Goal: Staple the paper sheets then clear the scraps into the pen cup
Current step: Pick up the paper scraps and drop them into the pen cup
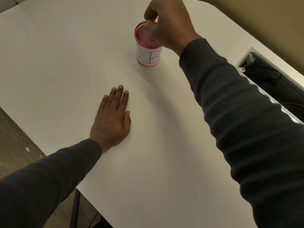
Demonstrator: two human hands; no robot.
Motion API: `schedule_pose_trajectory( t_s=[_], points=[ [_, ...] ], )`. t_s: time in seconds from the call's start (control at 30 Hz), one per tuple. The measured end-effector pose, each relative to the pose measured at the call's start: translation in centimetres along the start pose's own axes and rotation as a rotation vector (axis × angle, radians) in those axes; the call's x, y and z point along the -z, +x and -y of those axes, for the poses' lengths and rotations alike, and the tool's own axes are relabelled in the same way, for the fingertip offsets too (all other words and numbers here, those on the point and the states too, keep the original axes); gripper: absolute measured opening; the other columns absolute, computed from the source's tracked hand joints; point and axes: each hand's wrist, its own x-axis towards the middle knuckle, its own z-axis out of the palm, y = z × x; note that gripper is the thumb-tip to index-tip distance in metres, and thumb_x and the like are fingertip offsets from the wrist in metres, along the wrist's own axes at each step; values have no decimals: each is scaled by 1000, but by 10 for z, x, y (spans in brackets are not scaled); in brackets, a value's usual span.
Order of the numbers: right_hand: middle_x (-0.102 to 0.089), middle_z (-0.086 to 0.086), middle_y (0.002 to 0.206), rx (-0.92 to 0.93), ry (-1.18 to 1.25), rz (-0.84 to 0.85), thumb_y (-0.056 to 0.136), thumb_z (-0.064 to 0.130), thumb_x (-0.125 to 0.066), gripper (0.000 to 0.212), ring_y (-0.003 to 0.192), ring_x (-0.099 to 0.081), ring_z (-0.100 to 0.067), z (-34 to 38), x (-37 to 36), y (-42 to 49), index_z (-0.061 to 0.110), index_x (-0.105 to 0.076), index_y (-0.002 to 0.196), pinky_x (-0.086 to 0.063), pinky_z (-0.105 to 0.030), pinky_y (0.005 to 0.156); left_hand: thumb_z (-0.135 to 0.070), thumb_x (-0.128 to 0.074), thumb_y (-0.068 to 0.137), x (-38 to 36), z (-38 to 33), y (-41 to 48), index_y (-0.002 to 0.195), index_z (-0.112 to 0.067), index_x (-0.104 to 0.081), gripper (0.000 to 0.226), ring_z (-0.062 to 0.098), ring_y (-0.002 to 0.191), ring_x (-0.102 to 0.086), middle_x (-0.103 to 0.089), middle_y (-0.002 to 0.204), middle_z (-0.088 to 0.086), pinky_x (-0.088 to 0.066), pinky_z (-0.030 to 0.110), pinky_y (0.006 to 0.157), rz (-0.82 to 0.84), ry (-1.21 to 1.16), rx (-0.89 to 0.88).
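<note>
Round red mesh pen cup [148, 46], paper label marked B. Right hand [171, 25] above rim, fingertips pinched; contents unclear. Left hand [111, 119] flat, empty, on smooth white table [65, 55].

Only 1 piece of writing can be read: a hand-drawn capital letter "B" in dark ink. It stands on the white paper band [148, 55] wrapped around the red mesh pen cup [148, 46], on the near side of the cup, which stands on the far part of the white table [65, 63].
</note>
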Motion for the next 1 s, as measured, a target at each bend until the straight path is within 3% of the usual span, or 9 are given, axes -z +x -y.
schedule_pose_trajectory(
  t_s=[0.1, 0.27, 0.37, 0.43, 0.53, 0.7, 0.8, 0.93, 1.0],
  points=[
    [-70, 10, 111, -95, 202, -15, 93, 25, -55, 26, 87, -57, 1, -10, 14, -40, 22, -72, 113, -36, 2, 75, -32, -28, 100, -1, 0, 0, 161, -9, -17, 65, 23, 158, -4, -8, 170, 10, -12, 47, 128, 5, 0, 7],
    [-70, 15, 114, -334, 499, 66, 95, 28, -61, 26, 93, -62, 10, -42, 1, -169, 25, -71, 119, -45, -6, 80, -33, -27, 100, -1, 0, 0, 161, -10, -14, 66, 22, 158, -1, -6, 171, 9, -9, 45, 128, 14, 3, 7],
    [-58, 5, 140, -432, 333, 90, 96, 44, -56, 48, 127, -54, -5, -52, -14, -254, 20, -57, 138, -44, -25, 106, -33, -25, 100, -1, 0, 1, 161, -10, -15, 66, 22, 158, -2, -7, 171, 9, -10, 45, 128, 8, 3, 6],
    [-31, -2, 160, -432, 114, 194, 97, 56, -43, 71, 149, -26, -15, -51, -22, -296, 14, -33, 153, -28, -37, 120, -33, -25, 100, -2, 1, 1, 161, -10, -16, 66, 23, 158, -3, -8, 171, 9, -10, 45, 128, 8, 3, 5],
    [7, -4, 166, -432, -51, 305, 98, 63, -29, 83, 153, 9, -21, -35, -35, -325, 12, -2, 158, -9, -47, 124, -33, -26, 100, -2, 1, 1, 161, -10, -16, 66, 22, 158, -3, -8, 171, 9, -11, 45, 128, 4, 7, 3],
    [18, -4, 164, -328, -47, 355, 99, 67, -23, 86, 151, 19, -22, 7, -55, -308, 14, 11, 157, -4, -49, 124, -32, -27, 100, -2, 1, 1, 161, -10, -16, 66, 22, 158, -3, -8, 171, 9, -11, 46, 128, 6, 11, 4],
    [6, -2, 167, -282, -21, 329, 98, 67, -24, 82, 153, 10, -22, 22, -65, -297, 17, -3, 159, -8, -46, 124, -35, -24, 100, -2, 0, 1, 161, -10, -15, 66, 22, 158, -3, -8, 171, 9, -12, 46, 128, 14, 16, 4],
    [-45, -3, 152, -348, 60, 128, 95, 59, -48, 60, 140, -41, -21, 19, -59, -298, 19, -53, 140, -38, -43, 113, -37, -21, 100, -1, 0, 1, 161, -10, -14, 67, 22, 158, -2, -7, 171, 8, -13, 48, 128, 23, 14, 5],
    [-53, -2, 144, -312, 29, 104, 94, 56, -52, 52, 133, -47, -23, 15, -58, -301, 19, -61, 130, -43, -44, 106, -38, -20, 100, -1, 0, 1, 161, -11, -13, 68, 22, 158, -1, -5, 171, 8, -12, 47, 128, 32, 11, 10]
  ],
)
